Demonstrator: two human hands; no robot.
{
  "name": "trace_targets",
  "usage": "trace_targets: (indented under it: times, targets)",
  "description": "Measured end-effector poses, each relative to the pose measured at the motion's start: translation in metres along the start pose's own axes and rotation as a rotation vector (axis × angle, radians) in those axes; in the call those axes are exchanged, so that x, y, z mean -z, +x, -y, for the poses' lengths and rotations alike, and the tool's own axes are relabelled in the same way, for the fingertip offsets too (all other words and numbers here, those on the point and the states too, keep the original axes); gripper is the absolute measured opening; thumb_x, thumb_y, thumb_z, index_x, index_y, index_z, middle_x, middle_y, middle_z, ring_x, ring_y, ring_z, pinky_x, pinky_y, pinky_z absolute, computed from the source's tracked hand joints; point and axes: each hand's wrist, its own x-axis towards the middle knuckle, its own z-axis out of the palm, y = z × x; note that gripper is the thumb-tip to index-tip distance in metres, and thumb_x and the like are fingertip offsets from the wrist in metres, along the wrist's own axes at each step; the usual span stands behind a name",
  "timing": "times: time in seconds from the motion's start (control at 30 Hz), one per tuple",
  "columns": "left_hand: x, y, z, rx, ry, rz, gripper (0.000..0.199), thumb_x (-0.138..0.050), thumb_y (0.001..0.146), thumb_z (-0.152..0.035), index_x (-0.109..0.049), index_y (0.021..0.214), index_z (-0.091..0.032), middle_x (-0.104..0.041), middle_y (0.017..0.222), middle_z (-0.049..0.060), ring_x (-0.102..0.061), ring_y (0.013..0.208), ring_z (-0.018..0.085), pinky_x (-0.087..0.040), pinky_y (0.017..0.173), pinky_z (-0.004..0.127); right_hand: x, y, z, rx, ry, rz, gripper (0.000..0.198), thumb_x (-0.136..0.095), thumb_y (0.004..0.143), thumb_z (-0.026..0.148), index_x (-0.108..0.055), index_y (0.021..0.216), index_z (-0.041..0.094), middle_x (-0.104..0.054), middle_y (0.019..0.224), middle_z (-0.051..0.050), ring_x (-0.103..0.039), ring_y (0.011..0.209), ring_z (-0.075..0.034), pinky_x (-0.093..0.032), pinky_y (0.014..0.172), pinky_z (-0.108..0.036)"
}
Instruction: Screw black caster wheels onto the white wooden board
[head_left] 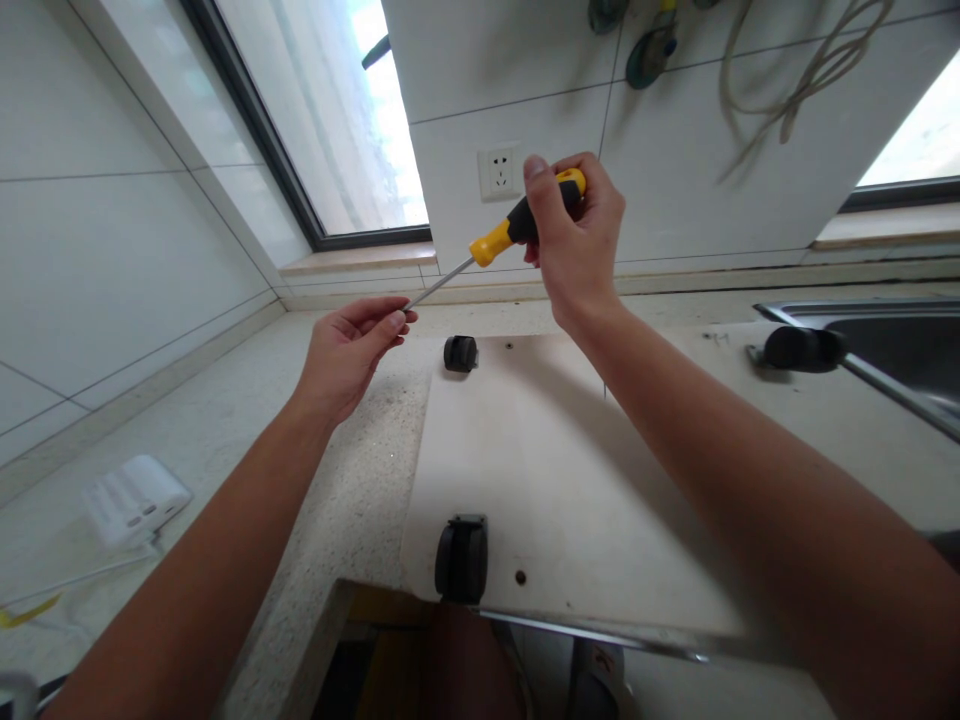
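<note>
A screwdriver (495, 240) with a yellow and black handle is raised above the counter, its shaft slanting down to the left. My right hand (577, 235) is wrapped round the handle. At the other end, my left hand (360, 345) pinches the tip between thumb and fingers; whether a small part sits there too is hidden. Below lies a white board (525, 450) with a black caster (460, 354) at its far left corner and another caster (462, 560) at its near left corner. A third caster (802, 349) shows at the right.
A metal sink (900, 330) is set in at the far right. On the left counter sits a white box-shaped device (136, 500) with a cable. A wall socket (500, 173) and a hanging cord (810, 80) are on the tiled wall behind. My leg is under the near edge.
</note>
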Motion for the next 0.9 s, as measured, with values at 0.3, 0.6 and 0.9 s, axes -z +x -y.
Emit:
trace_targets:
  times: [0.3, 0.6, 0.9]
  targets:
    - [-0.035, -0.026, 0.014, -0.058, 0.378, 0.155, 0.064, -0.093, 0.078, -0.058, -0.075, 0.125, -0.019, -0.081, 0.12, 0.013, -0.076, 0.1, 0.026, -0.063, 0.08, 0.039, 0.004, 0.011, 0.006, 0.131, -0.11, -0.194, 0.061, -0.053, 0.096, 0.091, -0.049, 0.09, 0.03, -0.057, 0.084, -0.003, -0.055, 0.076, -0.02, -0.043, 0.057, -0.035]
    - [-0.032, -0.029, 0.034, -0.245, 0.363, 0.21, 0.05, -0.077, 0.093, -0.041, -0.066, 0.138, -0.022, -0.072, 0.14, 0.014, -0.073, 0.125, 0.029, -0.068, 0.092, 0.043, 0.007, 0.018, 0.013, 0.367, -0.439, -0.205, 0.055, -0.026, 0.112, 0.076, -0.055, 0.1, 0.03, -0.06, 0.091, -0.007, -0.06, 0.082, -0.023, -0.053, 0.07, -0.039]
    - [-0.034, -0.027, 0.041, -0.304, 0.348, 0.057, 0.038, -0.075, 0.097, -0.035, -0.071, 0.133, -0.023, -0.072, 0.133, 0.011, -0.076, 0.114, 0.024, -0.068, 0.087, 0.038, 0.0, 0.005, 0.039, 0.481, -0.397, -0.209, 0.02, -0.052, 0.107, 0.036, -0.04, 0.093, 0.029, -0.052, 0.089, -0.005, -0.056, 0.079, -0.021, -0.054, 0.078, -0.036]
